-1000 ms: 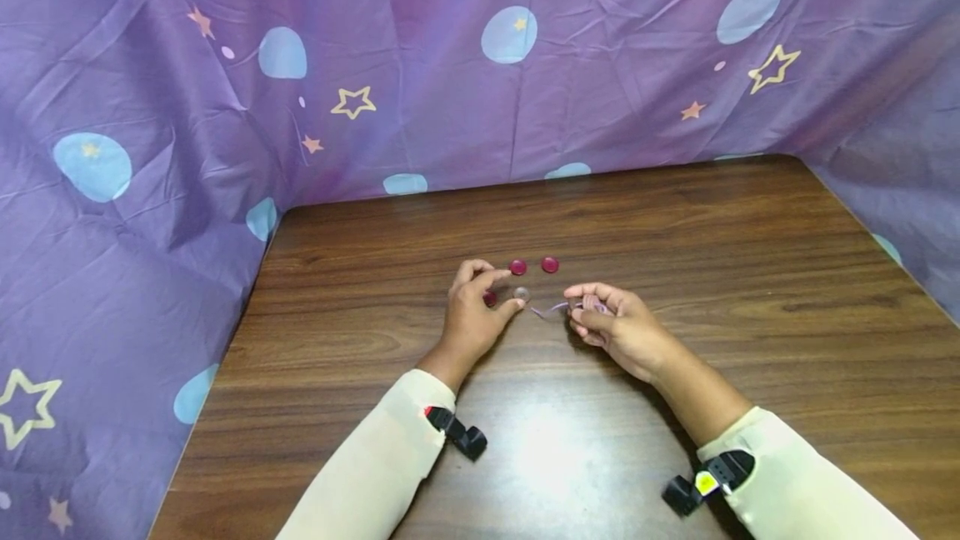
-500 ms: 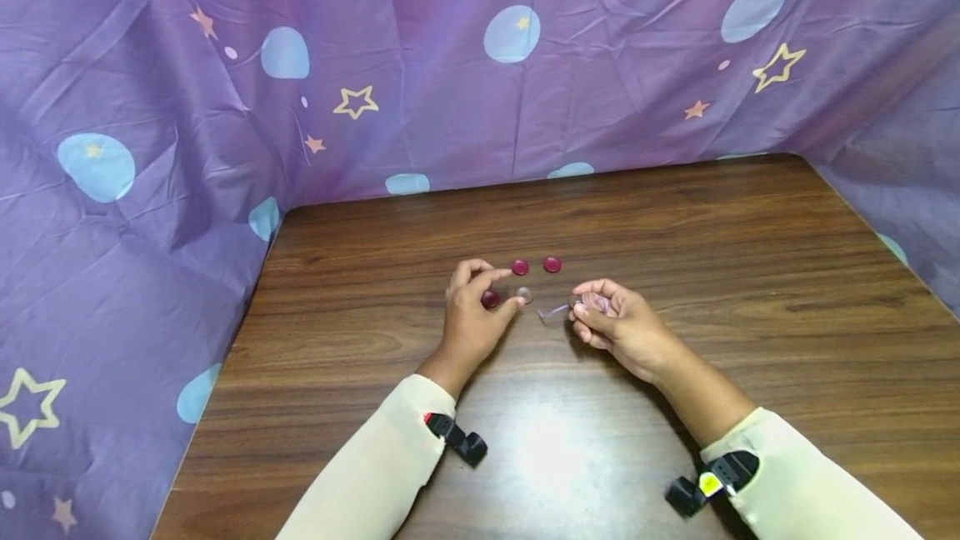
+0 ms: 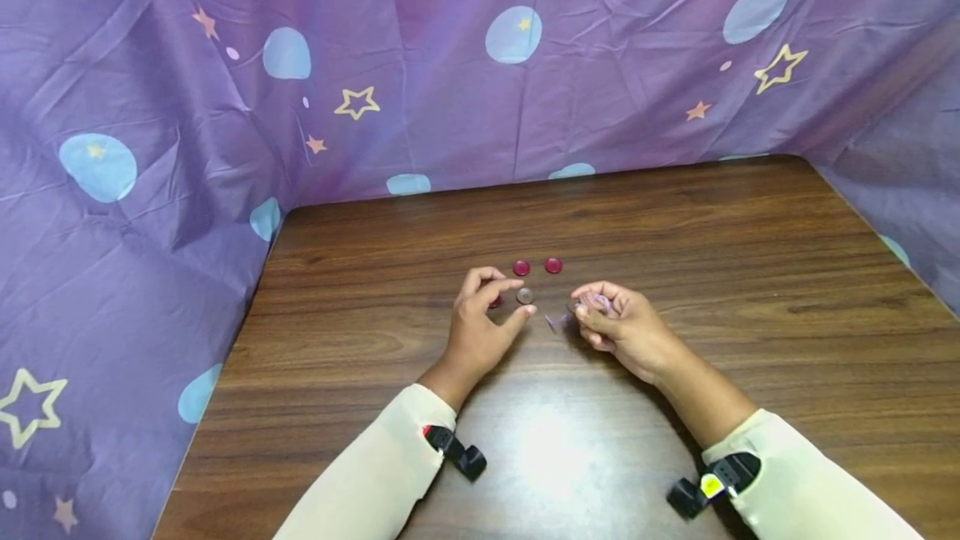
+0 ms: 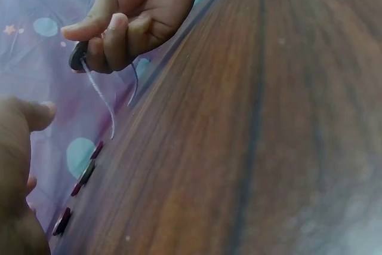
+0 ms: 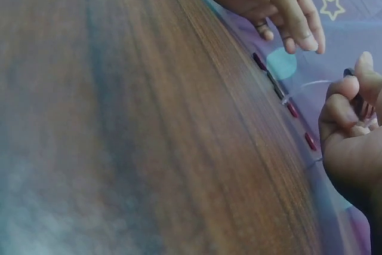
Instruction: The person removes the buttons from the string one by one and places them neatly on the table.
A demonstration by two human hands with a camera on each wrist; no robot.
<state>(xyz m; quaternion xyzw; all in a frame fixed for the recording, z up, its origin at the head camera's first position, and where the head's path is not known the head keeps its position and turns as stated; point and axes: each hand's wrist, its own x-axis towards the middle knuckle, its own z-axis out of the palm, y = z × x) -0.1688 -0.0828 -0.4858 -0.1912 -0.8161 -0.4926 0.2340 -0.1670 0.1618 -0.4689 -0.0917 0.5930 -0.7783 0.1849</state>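
My right hand (image 3: 626,327) pinches a dark round button (image 4: 77,57) between thumb and fingers, above the table. A thin lilac string (image 4: 99,92) hangs from the button's face, and more of it is bunched in the palm. My left hand (image 3: 480,330) holds nothing, its thumb and index finger spread apart beside a grey-brown button (image 3: 525,296) on the table. Partly hidden behind the left fingers lies a dark red button (image 3: 495,302). Two more red buttons, one on the left (image 3: 522,267) and one on the right (image 3: 553,265), lie farther back.
The wooden table (image 3: 360,273) has a bright glare patch near its front. A purple curtain (image 3: 450,107) with stars and blue spots hangs behind and along the sides. Both sleeves carry black wrist-camera mounts, including the left mount (image 3: 456,450).
My left hand has shifted slightly right and nearer to me, its thumb and index finger now around the grey-brown button's sides. The string's loose end has swung down toward the right hand.
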